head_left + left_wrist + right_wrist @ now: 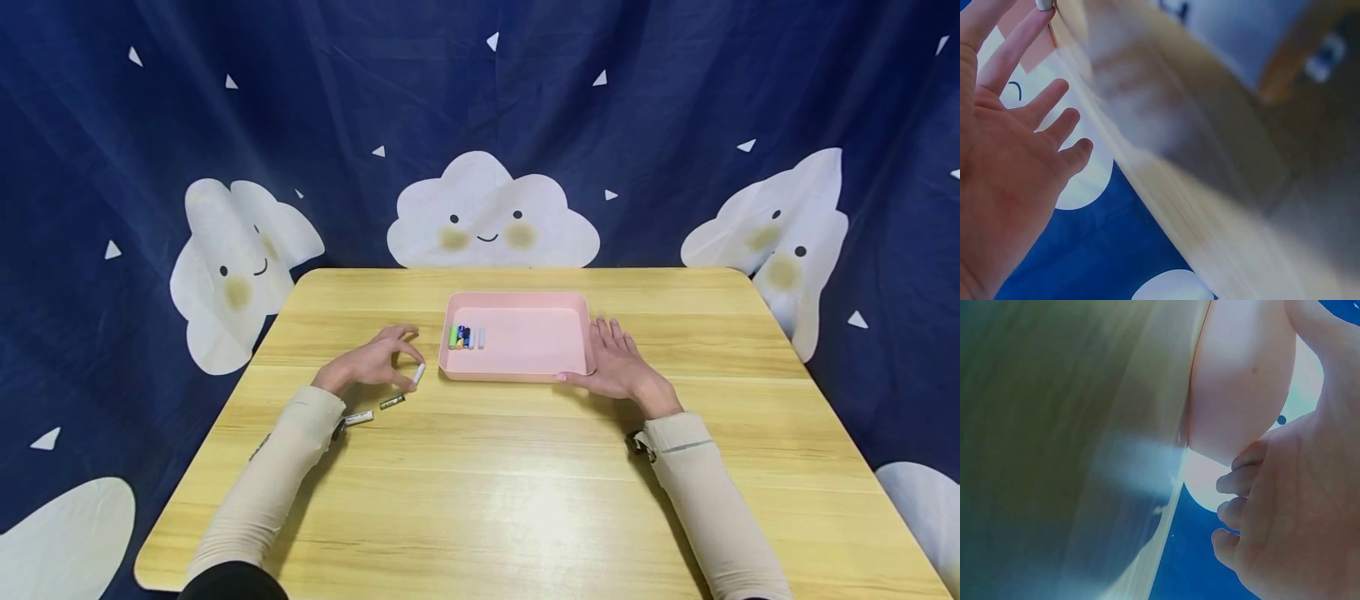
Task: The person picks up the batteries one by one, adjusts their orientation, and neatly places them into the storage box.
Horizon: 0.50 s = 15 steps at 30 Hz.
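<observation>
Between thumb and index finger my left hand (372, 361) pinches a white battery (419, 373) just above the table, left of the pink tray (536, 340). Only the end of that battery (1044, 5) shows in the left wrist view, at the fingertip; the other fingers are spread. My right hand (618, 371) rests against the tray's front right corner, its thumb at the front rim and its fingers stretched along the right side. Inside the tray, several batteries stand in a row by the left wall, among them a green battery (453, 337) and a white battery (482, 338).
Near my left wrist, a dark battery (392, 402) and a white battery (359, 417) lie on the wooden table (480, 483). Another small dark item (259, 447) is partly hidden by the left sleeve. A blue cloud-patterned curtain (337, 100) hangs behind the table's far edge.
</observation>
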Each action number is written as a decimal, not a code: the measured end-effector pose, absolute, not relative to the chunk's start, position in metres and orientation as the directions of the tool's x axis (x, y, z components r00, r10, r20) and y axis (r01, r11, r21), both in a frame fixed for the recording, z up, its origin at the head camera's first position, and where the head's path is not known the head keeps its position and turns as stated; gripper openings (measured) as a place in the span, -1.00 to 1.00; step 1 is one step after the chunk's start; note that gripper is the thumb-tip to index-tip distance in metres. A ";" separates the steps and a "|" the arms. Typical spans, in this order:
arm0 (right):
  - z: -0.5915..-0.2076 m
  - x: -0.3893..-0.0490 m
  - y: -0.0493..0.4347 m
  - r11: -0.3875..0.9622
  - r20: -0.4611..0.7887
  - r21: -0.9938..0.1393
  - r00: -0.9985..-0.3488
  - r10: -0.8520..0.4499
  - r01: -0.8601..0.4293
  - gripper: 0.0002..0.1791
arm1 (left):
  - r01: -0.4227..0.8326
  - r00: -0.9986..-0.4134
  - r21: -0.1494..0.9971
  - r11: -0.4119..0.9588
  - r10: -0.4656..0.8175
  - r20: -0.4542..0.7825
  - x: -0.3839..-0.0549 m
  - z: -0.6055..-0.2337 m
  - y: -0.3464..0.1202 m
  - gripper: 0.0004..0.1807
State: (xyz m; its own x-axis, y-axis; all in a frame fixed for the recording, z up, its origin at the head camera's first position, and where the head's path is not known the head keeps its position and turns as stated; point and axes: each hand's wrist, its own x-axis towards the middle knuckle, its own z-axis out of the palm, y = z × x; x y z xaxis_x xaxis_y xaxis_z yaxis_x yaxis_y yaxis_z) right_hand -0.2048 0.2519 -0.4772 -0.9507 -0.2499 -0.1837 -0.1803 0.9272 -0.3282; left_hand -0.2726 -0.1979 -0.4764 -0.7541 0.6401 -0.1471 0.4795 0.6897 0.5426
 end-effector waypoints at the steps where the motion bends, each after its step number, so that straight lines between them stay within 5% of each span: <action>1: -0.477 -0.205 0.252 0.927 -0.183 -0.330 -0.951 -0.249 -0.179 0.44 | 0.473 -0.757 0.552 0.686 0.637 -0.143 -0.274 -0.477 -0.198 -0.53; 15: -0.477 -0.204 0.251 0.926 -0.185 -0.332 -0.951 -0.249 -0.178 0.42 | 0.439 -0.823 0.640 0.631 0.569 0.005 -0.292 -0.477 -0.204 -0.52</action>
